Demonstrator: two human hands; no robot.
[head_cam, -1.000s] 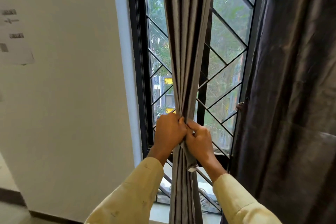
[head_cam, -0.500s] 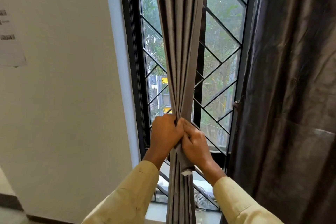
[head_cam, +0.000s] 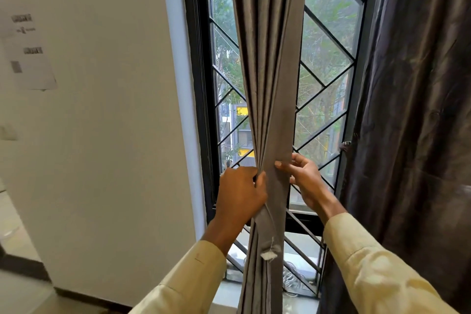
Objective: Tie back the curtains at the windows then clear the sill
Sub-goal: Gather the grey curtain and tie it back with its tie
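Holding the grey pleated fabric curtain [head_cam: 267, 84] bunched into one column. Its long axis is vertical and it runs straight up between my two hands.

My left hand [head_cam: 240, 196] wraps the bunch from its left side, fingers curled tight round the folds. My right hand [head_cam: 305, 178] sits on the right edge, slightly higher. Its thumb [head_cam: 281, 163] presses the front face and its fingers curl behind, pinching the outer fold.

A flat grey fabric strip with a frayed white end [head_cam: 271, 242] hangs down the front, just below my left fingers. I read it as the tie-back, not yet wrapped.

The key relation is that the strip lies below and between my hands, parallel to the column, and it has to go crosswise round it. My right hand has the lighter hold, so it should take the loose end while the left cinches.

- **Behind the bunch:** black diamond-lattice window grille [head_cam: 328, 79].
- **Beyond my right hand:** dark brown glossy curtain [head_cam: 420, 109], hanging loose.
- **Well below both hands:** pale sill [head_cam: 224, 299]. Something tangled lies by the grille there, and I can't tell what.
- **Far left of my left hand:** white paper sheet [head_cam: 30, 58] on the wall.
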